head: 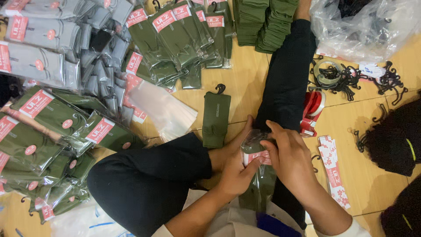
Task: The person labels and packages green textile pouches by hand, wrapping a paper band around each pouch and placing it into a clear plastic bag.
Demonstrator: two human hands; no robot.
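A green sock pack (258, 175) in a clear sleeve is held over the lap, approx. centre-bottom of view, betw. both hands: the left hand (234, 169) is clamped on its left edge w/ the thumb pressed on the red-and-white label (255, 157), and the right hand (289, 160) is closed over its top right, fingers curled onto the label. 1 loose green sock pair (215, 118) on a black hanger is seen on the wood floor (245, 87) just beyond the left knee, beside an empty clear bag (164, 109). Stacks of bagged green packs (52, 131) are noted far left, a red tape dispenser (312, 112) and a strip of labels (333, 169) to the right.
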